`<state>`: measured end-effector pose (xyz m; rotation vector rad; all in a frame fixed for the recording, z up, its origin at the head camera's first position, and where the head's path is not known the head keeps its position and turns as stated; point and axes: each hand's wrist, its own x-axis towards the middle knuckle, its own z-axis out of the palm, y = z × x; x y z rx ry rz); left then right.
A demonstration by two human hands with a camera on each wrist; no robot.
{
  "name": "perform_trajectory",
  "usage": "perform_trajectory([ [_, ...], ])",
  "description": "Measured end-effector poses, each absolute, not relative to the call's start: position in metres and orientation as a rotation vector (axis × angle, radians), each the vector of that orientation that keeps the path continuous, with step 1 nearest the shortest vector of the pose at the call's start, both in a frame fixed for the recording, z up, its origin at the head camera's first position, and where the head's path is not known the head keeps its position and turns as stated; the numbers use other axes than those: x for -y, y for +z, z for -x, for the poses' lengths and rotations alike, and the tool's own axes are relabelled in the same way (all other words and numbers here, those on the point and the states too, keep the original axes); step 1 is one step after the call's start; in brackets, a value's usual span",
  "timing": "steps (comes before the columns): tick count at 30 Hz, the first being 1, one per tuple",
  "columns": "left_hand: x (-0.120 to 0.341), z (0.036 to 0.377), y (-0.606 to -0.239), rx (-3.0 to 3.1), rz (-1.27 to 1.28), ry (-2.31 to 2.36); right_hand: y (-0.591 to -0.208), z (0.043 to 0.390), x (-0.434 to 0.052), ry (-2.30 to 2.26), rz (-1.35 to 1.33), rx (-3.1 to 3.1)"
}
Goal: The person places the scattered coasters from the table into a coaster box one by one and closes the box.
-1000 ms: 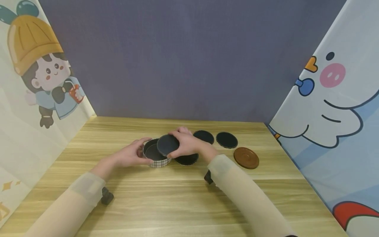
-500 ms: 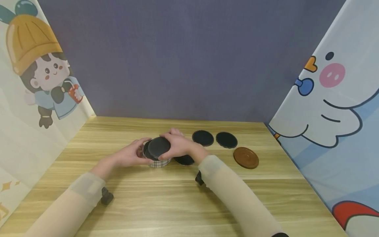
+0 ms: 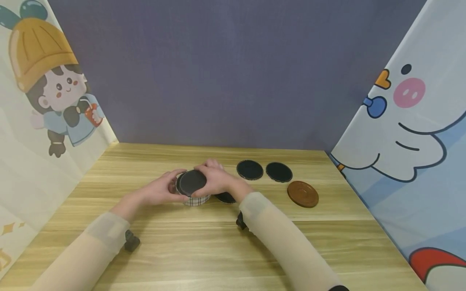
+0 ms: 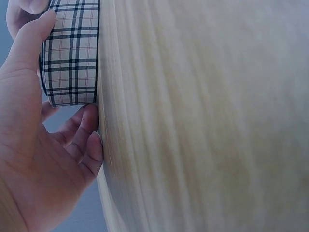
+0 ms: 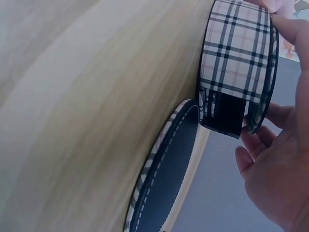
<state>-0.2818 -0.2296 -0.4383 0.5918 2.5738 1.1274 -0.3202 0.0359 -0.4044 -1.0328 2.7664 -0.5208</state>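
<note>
Two hands meet at the plaid round holder (image 3: 196,199), and what matters is how the black coaster (image 3: 191,182) sits over its mouth. Your right hand (image 3: 214,180) curls its fingers (image 3: 206,169) round that coaster from the holder's right side, holding it nearly flat and directly over the opening; whether it has seated inside cannot be told. Your left hand (image 3: 160,190) wraps the holder's left wall, thumb (image 4: 29,43) on the plaid band (image 4: 72,53). Just right of the holder another stitched coaster (image 5: 164,179) lies flat on the table (image 3: 218,250). Further right of the holder lie two black coasters (image 3: 249,169) (image 3: 278,171) and a brown coaster (image 3: 302,194).
</note>
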Motion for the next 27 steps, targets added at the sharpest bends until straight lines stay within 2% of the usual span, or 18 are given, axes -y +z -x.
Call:
perform_trajectory([
  [27,0.2272,0.2799,-0.4345,-2.579,-0.609,1.129,-0.4067,0.3193,-0.0357,-0.502,1.04,-2.754],
])
